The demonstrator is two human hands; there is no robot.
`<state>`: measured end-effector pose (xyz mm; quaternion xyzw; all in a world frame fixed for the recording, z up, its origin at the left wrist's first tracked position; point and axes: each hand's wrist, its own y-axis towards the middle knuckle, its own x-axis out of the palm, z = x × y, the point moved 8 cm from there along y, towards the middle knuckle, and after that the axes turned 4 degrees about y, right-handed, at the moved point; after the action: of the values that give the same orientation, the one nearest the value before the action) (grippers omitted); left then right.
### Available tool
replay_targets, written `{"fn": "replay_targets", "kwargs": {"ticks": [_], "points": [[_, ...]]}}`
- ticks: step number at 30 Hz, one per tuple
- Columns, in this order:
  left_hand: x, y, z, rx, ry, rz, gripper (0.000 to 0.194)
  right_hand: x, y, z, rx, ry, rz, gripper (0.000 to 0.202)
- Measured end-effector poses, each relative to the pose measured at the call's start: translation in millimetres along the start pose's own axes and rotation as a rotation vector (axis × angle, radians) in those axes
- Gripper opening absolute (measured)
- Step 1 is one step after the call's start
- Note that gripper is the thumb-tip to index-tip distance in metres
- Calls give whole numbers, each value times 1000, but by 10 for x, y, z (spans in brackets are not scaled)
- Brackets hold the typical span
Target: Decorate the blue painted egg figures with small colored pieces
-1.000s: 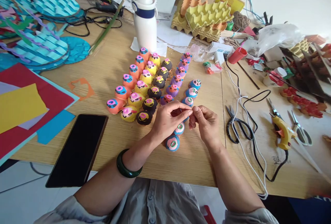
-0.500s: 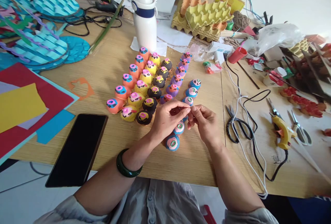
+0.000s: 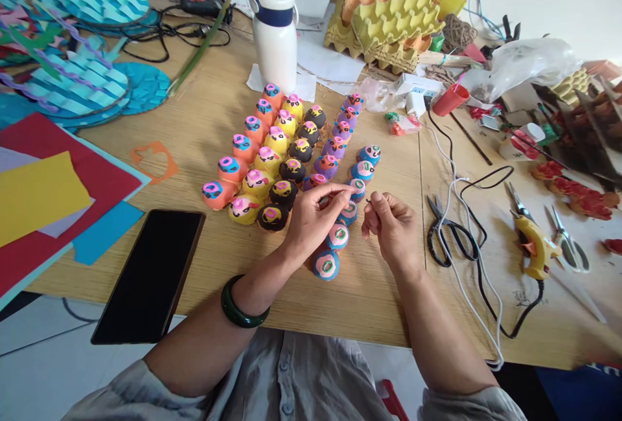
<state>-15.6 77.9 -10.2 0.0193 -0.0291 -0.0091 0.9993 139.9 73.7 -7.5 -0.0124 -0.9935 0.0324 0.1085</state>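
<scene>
My left hand (image 3: 318, 214), with a dark green bangle on the wrist, is closed in a pinch above the row of blue and pink domes (image 3: 337, 236); anything between its fingertips is too small to make out. To its right my right hand (image 3: 391, 223) pinches a tiny dark piece (image 3: 369, 201) between thumb and forefinger. The hands are apart. Left of them stand rows of painted domes: orange (image 3: 232, 171), yellow (image 3: 267, 159), black (image 3: 292, 170) and purple (image 3: 334, 147), with small coloured features on top.
A white bottle (image 3: 276, 45) stands behind the domes. At the left lie a phone (image 3: 149, 275) and coloured paper (image 3: 43, 194). Black scissors (image 3: 451, 233), cables and a yellow glue gun (image 3: 534, 246) lie at the right. Egg cartons (image 3: 389, 26) are stacked at the back.
My hands have parted: the fingertips were together, and my right hand has moved slightly right. The dark piece now shows at its fingertips. The whole view has shifted slightly.
</scene>
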Motion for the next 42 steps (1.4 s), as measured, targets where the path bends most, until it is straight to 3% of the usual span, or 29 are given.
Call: {"fn": "replay_targets", "kwargs": {"ticks": [9,17,33,37,42], "points": [[128,-12,78,63,6,-114,24,20,2,22,19,-55,-24,45],[70,-19,107,83,14,-41,14,77,-25,23,59,-93,-76,47],[82,-9,80,74,3,-48,26,80,-26,15,60,-110,-79,50],[86,-12,104,87,-14,-59,16,90,-34,8,68,-119,-83,48],[69,-20,113,77,20,-47,16,82,-28,18,80,-70,-80,41]]}}
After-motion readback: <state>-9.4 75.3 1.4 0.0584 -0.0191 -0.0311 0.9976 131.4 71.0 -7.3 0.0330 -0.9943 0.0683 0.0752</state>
